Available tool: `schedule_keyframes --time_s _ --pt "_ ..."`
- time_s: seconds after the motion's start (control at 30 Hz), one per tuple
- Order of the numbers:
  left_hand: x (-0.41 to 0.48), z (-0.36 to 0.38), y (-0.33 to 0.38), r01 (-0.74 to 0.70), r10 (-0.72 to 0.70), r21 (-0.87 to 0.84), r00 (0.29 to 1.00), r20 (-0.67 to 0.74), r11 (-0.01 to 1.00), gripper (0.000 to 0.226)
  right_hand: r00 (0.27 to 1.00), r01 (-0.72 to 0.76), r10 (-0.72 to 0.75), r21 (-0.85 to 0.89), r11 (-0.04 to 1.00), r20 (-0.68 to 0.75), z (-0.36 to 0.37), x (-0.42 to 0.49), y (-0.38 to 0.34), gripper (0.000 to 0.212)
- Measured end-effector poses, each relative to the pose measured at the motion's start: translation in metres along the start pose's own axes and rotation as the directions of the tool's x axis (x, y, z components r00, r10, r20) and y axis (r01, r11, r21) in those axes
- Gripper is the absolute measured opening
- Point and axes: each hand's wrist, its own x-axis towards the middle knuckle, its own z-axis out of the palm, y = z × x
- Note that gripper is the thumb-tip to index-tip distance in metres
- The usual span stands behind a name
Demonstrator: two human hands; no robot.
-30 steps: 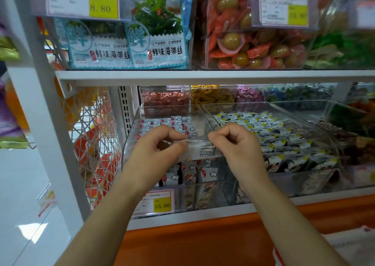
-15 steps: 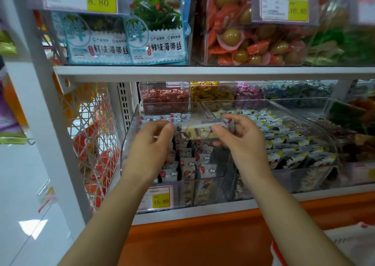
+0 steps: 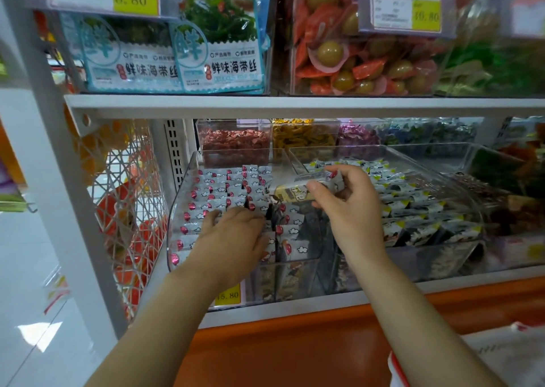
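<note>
**Packet left to one hand, the other laid on the rows**

On the lower shelf (image 3: 295, 301) a clear bin (image 3: 176, 209) is filled with upright rows of packets (image 3: 224, 186). The work has split between the hands. The left hand (image 3: 236, 234) is laid palm down on the front rows, fingers straight and spread, with nothing enclosed in its grip. It touches the tops of the packets near a dark gap in the middle of the bin. The right hand (image 3: 351, 206) is held above the bin's right side. Its grip is closed on a single packet (image 3: 298, 191), pinched between thumb and fingers and lying almost level, clear of the rows below.

This is judged to be the step before insertion: the rows are being pressed aside or steadied so that the held packet can be slotted into the gap.

Half a second ago the packet was held at both ends, one hand on each, and a second ago it was held lower, in front of the bin's wall. Since then the left hand has been taken off the packet and lowered onto the rows, while the packet has been raised and kept to the right. The price tag (image 3: 227, 295) below is now partly covered by the left forearm.
</note>
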Motion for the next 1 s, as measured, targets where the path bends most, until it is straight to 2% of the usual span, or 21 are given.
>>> schedule_keyframes --time_s 0.1,0.27,0.37,0.43,0.5,0.6,0.67,0.73,0.77,0.87,1.0 --pt "-0.002 -0.006 0.002 0.015 -0.017 -0.072 0.999 -0.037 0.997 0.040 0.997 0.061 -0.054 -0.123 0.991 0.061 0.002 0.004 0.000 0.029" --pt "-0.007 -0.012 0.001 0.004 -0.004 -0.156 1.000 0.004 0.988 0.037 0.962 0.193 -0.119 -0.305 0.932 0.244 0.014 0.012 -0.004 0.033" --pt "-0.010 -0.014 -0.001 -0.009 0.007 -0.208 1.000 -0.012 0.978 0.031 0.919 0.282 -0.120 -0.414 0.866 0.375 0.027 0.015 -0.004 0.044" --pt "-0.013 -0.016 -0.003 -0.012 0.010 -0.234 1.000 -0.009 0.972 0.032 0.873 0.370 -0.111 -0.496 0.786 0.475 0.036 0.018 -0.005 0.046" --pt "-0.014 -0.019 -0.005 -0.017 0.015 -0.272 1.000 -0.008 0.962 0.034 0.825 0.423 -0.053 -0.551 0.719 0.563 0.043 0.022 -0.005 0.043" --pt "-0.014 -0.024 -0.012 -0.010 -0.004 -0.308 0.999 -0.045 0.951 0.034 0.767 0.419 0.070 -0.581 0.698 0.638 0.049 0.027 -0.009 0.035" --pt "-0.013 -0.025 -0.017 0.017 -0.041 -0.293 0.996 -0.074 0.956 0.034 0.681 0.463 0.153 -0.583 0.668 0.716 0.053 0.028 -0.010 0.023" --pt "-0.011 -0.024 -0.019 0.055 -0.081 -0.273 0.993 -0.087 0.961 0.036 0.603 0.515 0.230 -0.593 0.619 0.764 0.057 0.028 -0.010 0.024" --pt "-0.010 -0.024 -0.019 0.069 -0.095 -0.268 0.992 -0.087 0.961 0.037 0.592 0.519 0.255 -0.603 0.606 0.765 0.058 0.029 -0.009 0.027" --pt "-0.007 -0.021 -0.017 0.069 -0.090 -0.233 0.993 -0.081 0.970 0.039 0.616 0.450 0.264 -0.607 0.655 0.742 0.058 0.033 -0.008 0.030" --pt "-0.005 -0.018 -0.015 0.103 -0.108 -0.148 0.994 -0.022 0.984 0.049 0.703 0.366 0.185 -0.572 0.734 0.686 0.056 0.037 -0.008 0.027"
